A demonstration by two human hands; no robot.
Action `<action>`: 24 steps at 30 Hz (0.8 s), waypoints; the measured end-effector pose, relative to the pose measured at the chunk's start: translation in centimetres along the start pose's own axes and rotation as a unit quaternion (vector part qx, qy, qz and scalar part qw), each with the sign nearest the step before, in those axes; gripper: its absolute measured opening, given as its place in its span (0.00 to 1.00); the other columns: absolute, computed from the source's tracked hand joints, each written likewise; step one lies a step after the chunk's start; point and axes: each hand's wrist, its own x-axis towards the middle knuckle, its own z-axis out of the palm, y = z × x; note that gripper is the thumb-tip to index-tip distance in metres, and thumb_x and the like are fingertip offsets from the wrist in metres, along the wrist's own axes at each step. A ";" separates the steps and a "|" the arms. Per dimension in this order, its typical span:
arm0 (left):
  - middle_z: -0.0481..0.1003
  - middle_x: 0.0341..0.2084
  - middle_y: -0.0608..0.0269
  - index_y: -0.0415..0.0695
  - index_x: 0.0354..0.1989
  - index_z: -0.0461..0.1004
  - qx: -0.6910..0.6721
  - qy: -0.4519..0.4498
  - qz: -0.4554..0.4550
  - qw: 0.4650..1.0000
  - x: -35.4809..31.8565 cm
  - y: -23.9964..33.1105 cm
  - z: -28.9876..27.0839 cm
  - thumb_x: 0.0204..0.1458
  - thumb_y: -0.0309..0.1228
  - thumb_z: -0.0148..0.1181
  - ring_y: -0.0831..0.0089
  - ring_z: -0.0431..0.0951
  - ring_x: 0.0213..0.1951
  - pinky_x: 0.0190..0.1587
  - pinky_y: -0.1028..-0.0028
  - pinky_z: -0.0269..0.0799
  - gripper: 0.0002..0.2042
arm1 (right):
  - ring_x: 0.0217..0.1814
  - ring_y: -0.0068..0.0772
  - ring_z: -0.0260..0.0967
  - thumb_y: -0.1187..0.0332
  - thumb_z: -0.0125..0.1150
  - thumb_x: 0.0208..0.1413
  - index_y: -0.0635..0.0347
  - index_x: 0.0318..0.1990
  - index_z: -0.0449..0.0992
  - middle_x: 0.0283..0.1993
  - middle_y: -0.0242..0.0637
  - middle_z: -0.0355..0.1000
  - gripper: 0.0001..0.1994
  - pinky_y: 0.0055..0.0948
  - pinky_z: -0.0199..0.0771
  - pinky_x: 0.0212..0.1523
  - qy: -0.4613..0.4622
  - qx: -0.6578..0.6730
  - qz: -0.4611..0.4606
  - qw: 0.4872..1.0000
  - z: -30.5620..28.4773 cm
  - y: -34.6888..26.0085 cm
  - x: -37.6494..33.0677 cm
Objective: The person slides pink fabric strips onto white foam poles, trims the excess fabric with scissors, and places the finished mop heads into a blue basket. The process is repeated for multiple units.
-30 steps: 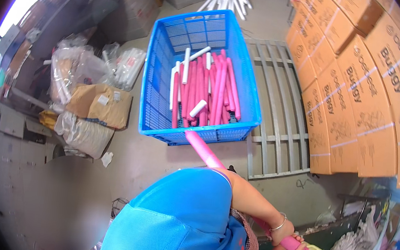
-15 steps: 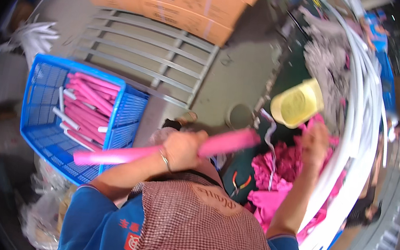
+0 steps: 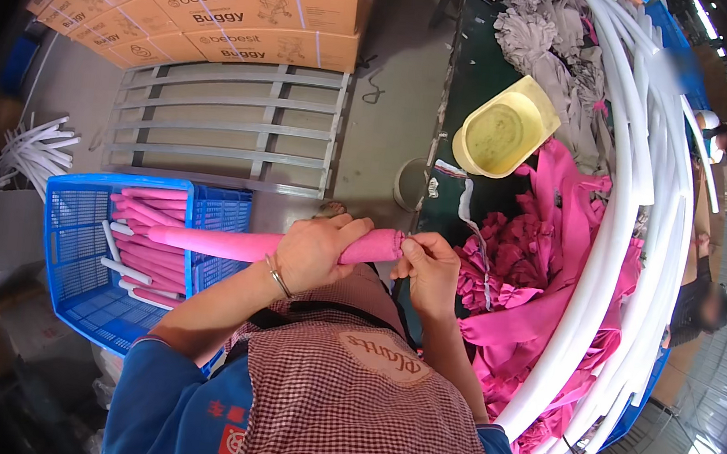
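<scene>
A long pink tube [image 3: 229, 245], which looks like foam in a pink fabric sleeve, lies across in front of my apron. My left hand [image 3: 318, 251] is wrapped round it near its right end. At that end, my right hand [image 3: 431, 271] pinches the rim with thumb and fingers; exactly what lies between the fingertips is hidden. The tube's left end reaches over a blue plastic basket [image 3: 105, 337], where several similar pink tubes [image 3: 153, 269] and a few bare white ones lie. Pink fabric pieces [image 3: 541, 312] are heaped on the table to the right of my right hand.
A yellow plastic tub [image 3: 525, 124] stands on the dark green table [image 3: 472, 79], near grey fabric [image 3: 551, 43]. Long white foam tubes [image 3: 615, 280] bend along the right side. Cardboard boxes [image 3: 244, 11] are stacked beyond a metal slatted rack [image 3: 214, 127]. Another person [image 3: 701, 307] is at far right.
My right hand has come from the pink fabric heap leftward to the tube's right end and now pinches it. The left hand still holds the tube, which has turned nearer level.
</scene>
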 end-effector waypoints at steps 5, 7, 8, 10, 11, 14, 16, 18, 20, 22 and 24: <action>0.72 0.35 0.60 0.49 0.49 0.66 -0.009 -0.030 -0.040 0.999 -0.7 -0.2 -0.6 0.34 0.34 0.66 0.58 0.76 0.37 0.35 0.62 0.74 0.28 | 0.30 0.23 0.71 0.79 0.51 0.56 0.69 0.38 0.74 0.34 0.37 0.69 0.07 0.19 0.69 0.32 -0.076 -0.277 -0.232 0.929 1.0 0.7 -1.7; 0.71 0.34 0.60 0.49 0.46 0.67 -0.007 -0.046 -0.023 0.999 -1.5 -0.7 -1.7 0.35 0.34 0.64 0.58 0.76 0.37 0.36 0.61 0.74 0.25 | 0.33 0.23 0.69 0.76 0.50 0.56 0.67 0.41 0.75 0.38 0.36 0.71 0.09 0.20 0.68 0.34 -0.167 -0.255 -0.100 0.947 1.3 0.7 -2.0; 0.71 0.34 0.60 0.49 0.46 0.67 0.006 -0.061 -0.012 0.998 -1.9 -1.0 -1.3 0.36 0.33 0.64 0.58 0.76 0.37 0.36 0.61 0.74 0.24 | 0.33 0.23 0.69 0.76 0.49 0.56 0.68 0.42 0.75 0.38 0.37 0.72 0.10 0.22 0.69 0.38 -0.208 -0.278 -0.062 0.936 2.2 0.6 -1.9; 0.72 0.34 0.60 0.50 0.45 0.67 0.000 -0.057 0.023 0.998 -2.8 -2.3 -1.1 0.36 0.32 0.64 0.56 0.75 0.37 0.37 0.61 0.74 0.24 | 0.34 0.23 0.68 0.77 0.49 0.54 0.66 0.43 0.75 0.39 0.37 0.72 0.11 0.23 0.68 0.39 -0.266 -0.326 -0.085 0.903 3.3 1.3 -1.4; 0.72 0.34 0.60 0.50 0.44 0.67 0.023 -0.053 -0.025 0.998 -3.9 -3.1 -1.7 0.35 0.32 0.65 0.56 0.75 0.37 0.37 0.61 0.74 0.23 | 0.34 0.22 0.68 0.77 0.51 0.52 0.65 0.43 0.76 0.39 0.36 0.71 0.12 0.22 0.68 0.36 -0.288 -0.345 -0.145 0.882 4.5 2.1 -0.9; 0.75 0.38 0.56 0.50 0.44 0.71 0.058 -0.044 -0.099 0.992 -6.7 -6.1 -2.8 0.35 0.35 0.67 0.55 0.76 0.40 0.40 0.61 0.74 0.23 | 0.32 0.19 0.63 0.73 0.63 0.48 0.58 0.52 0.72 0.40 0.32 0.68 0.20 0.18 0.65 0.34 -0.282 -0.331 -0.089 0.896 5.1 2.3 -1.2; 0.75 0.36 0.56 0.48 0.44 0.73 0.117 -0.018 -0.156 0.981 -8.9 -9.9 -3.7 0.32 0.27 0.65 0.54 0.76 0.40 0.41 0.61 0.73 0.23 | 0.31 0.17 0.62 0.71 0.64 0.50 0.58 0.52 0.71 0.38 0.29 0.67 0.19 0.18 0.65 0.33 -0.243 -0.346 -0.112 0.899 4.4 2.7 -0.5; 0.74 0.34 0.57 0.48 0.42 0.72 0.194 -0.044 -0.225 0.954 -12.6 -15.5 -3.8 0.34 0.25 0.61 0.54 0.74 0.40 0.41 0.58 0.71 0.20 | 0.32 0.21 0.65 0.70 0.63 0.52 0.61 0.47 0.73 0.34 0.32 0.68 0.15 0.20 0.67 0.33 -0.212 -0.355 -0.097 0.905 2.9 2.8 0.1; 0.74 0.37 0.56 0.49 0.43 0.70 0.255 -0.106 -0.281 0.919 -17.2 -22.9 -3.4 0.40 0.25 0.57 0.53 0.73 0.43 0.44 0.57 0.68 0.18 | 0.31 0.26 0.67 0.70 0.63 0.52 0.61 0.45 0.74 0.31 0.35 0.69 0.13 0.24 0.69 0.33 -0.164 -0.362 -0.129 0.909 1.4 2.9 0.0; 0.72 0.43 0.52 0.51 0.56 0.64 0.334 -0.218 -0.331 0.855 -19.4 -25.5 -4.4 0.38 0.28 0.66 0.54 0.72 0.47 0.52 0.58 0.66 0.31 | 0.30 0.27 0.69 0.70 0.62 0.51 0.61 0.44 0.74 0.31 0.37 0.70 0.13 0.25 0.70 0.32 -0.115 -0.365 -0.160 0.910 -0.1 2.8 -0.1; 0.72 0.47 0.52 0.52 0.60 0.61 0.288 -0.229 -0.392 0.843 -15.7 -24.7 -4.9 0.34 0.31 0.71 0.55 0.72 0.49 0.52 0.60 0.68 0.39 | 0.29 0.29 0.70 0.70 0.63 0.51 0.61 0.44 0.74 0.31 0.38 0.71 0.13 0.27 0.71 0.32 -0.059 -0.377 -0.182 0.906 -1.4 2.7 -0.9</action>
